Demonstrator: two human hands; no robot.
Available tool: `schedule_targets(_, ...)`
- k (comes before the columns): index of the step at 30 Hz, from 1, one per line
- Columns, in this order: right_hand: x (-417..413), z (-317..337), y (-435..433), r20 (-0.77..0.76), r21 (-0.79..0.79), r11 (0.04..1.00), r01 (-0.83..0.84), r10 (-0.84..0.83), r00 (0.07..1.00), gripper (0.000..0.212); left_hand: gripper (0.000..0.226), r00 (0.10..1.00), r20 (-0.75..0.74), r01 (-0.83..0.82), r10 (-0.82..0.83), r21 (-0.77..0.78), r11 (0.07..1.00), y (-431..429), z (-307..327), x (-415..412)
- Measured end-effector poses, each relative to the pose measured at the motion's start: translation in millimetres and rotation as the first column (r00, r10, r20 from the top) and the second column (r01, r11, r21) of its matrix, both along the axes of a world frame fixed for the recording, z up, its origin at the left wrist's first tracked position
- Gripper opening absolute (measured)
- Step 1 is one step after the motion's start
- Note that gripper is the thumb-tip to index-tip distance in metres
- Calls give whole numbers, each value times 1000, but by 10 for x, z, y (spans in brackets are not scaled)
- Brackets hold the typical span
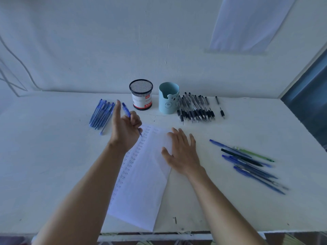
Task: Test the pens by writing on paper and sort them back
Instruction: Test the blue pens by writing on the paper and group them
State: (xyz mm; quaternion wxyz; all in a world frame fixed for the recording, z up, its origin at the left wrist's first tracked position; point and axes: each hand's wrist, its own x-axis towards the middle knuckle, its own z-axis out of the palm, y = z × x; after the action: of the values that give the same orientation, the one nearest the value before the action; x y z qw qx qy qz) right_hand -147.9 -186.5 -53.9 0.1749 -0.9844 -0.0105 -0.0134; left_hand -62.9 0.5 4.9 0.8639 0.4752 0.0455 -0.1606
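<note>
Above the top left corner of the paper (pixel 141 183), my left hand (pixel 126 131) grips a blue pen (pixel 127 113), tip down, forefinger sticking up. My right hand (pixel 180 152) lies flat, fingers spread, on the sheet's right edge.

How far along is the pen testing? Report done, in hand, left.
Done: the paper carries columns of "test" marks; sorted blue pens lie far left, black pens beside the teal cup. In hand: the left hand grips a blue pen at the paper's top; the right hand presses the sheet flat. Left: the mixed pile at right looks untested; no pens show in the mesh holder.
</note>
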Motion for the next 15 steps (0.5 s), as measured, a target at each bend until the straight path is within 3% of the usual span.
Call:
schedule_targets(3,15,-4,-6,-17,-37,998,-43,42,999,74,49,999,-15,-38,37,-118,992,-11,-45,41)
schedule_targets(7,44,-15,-2,-88,-113,991,-71,61,994,67,53,1000,7,-8,10,-191,982,-99,-59,74)
schedule_targets(11,67,-18,0,-132,-133,987,-88,70,989,71,34,987,118,-109,108,2,994,-294,-135,216)
schedule_targets(15,73,-14,-2,-129,-140,986,-88,70,989,72,58,977,180,-151,113,209,966,-387,-204,328)
